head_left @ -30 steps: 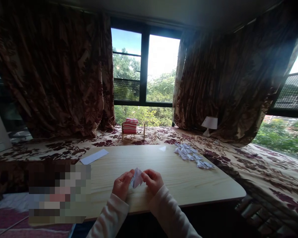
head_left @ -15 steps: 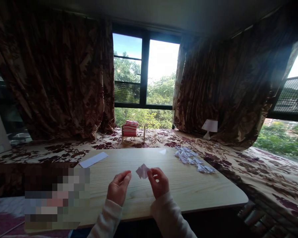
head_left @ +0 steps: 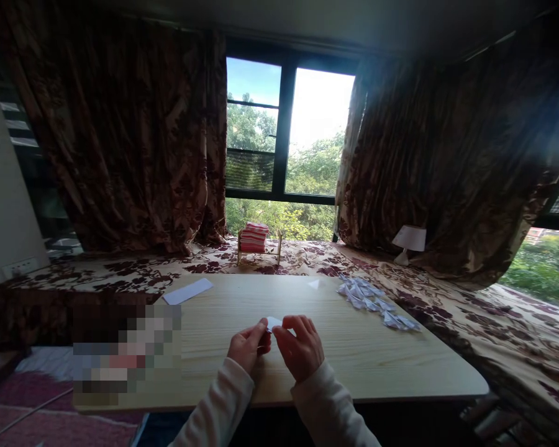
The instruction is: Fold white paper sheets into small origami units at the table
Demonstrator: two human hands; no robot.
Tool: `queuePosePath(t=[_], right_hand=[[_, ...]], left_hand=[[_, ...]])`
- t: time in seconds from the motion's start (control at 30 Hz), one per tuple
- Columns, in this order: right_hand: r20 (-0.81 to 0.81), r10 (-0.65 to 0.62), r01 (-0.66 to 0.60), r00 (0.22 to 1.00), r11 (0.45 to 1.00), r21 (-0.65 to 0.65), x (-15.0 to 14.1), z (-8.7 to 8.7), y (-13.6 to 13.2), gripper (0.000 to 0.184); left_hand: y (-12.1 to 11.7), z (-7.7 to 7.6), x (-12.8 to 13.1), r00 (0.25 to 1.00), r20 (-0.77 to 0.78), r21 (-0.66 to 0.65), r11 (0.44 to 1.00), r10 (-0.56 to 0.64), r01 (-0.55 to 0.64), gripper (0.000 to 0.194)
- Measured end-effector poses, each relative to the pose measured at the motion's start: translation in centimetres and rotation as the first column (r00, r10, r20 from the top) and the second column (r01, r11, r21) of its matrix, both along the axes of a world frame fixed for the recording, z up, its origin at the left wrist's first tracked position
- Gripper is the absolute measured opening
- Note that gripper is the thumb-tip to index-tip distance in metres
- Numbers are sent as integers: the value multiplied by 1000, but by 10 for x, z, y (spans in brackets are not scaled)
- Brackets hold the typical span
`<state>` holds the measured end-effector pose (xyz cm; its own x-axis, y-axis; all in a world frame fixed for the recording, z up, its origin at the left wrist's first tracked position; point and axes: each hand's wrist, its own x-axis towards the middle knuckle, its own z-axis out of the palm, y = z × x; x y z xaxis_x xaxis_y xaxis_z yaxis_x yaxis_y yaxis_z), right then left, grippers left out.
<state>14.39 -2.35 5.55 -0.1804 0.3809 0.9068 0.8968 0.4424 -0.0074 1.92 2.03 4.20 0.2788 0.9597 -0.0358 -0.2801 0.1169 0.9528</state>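
Observation:
Above the middle of the pale wooden table point(head_left: 382, 366), a small piece of folded white paper point(head_left: 273, 323) is held between my two hands. My left hand point(head_left: 248, 346) pinches its left side, thumb on top and fingers curled under. At its right edge, my right hand point(head_left: 300, 345) has thumb and forefinger closed on the paper. Fingers cover much of the paper, so its exact shape is hidden. To the right on the table lies a loose pile of folded white paper pieces point(head_left: 370, 301).
A white paper strip stack point(head_left: 188, 290) lies at the table's far left, and a small white triangle point(head_left: 313, 284) near the far edge. Beyond stand a little rack with red-and-white striped cloths point(head_left: 254, 238) and a small lamp point(head_left: 409, 239). A blurred patch hides the left corner.
My left hand has come in from beside the paper and now grips it. The paper, earlier spread as a diamond in my right hand, shows less. The view has turned slightly left.

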Motion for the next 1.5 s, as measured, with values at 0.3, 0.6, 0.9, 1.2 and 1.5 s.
queuePosePath(t=[0.3,0.6,0.9,1.2,1.5], right_hand=[[-1,35,-35,999,999,7,1,-1,-2,14],[25,21,-21,999,1000,-1,0,-1,-3,19],[37,26,-25,999,999,-34,-2,0,-4,21],[-27,81,-83,996,989,-119,0,-2,-5,19],[-112,93,-106,989,987,-117,1,-6,-2,15]], left_hand=[[5,-6,0,999,11,-17,999,-42,42,28],[4,-9,-2,997,6,22,997,-79,78,29],[8,-11,0,994,-46,42,994,-104,106,29],[8,-17,-2,991,-101,150,984,-84,99,28],[7,-19,-5,990,-137,275,958,-44,81,21]])
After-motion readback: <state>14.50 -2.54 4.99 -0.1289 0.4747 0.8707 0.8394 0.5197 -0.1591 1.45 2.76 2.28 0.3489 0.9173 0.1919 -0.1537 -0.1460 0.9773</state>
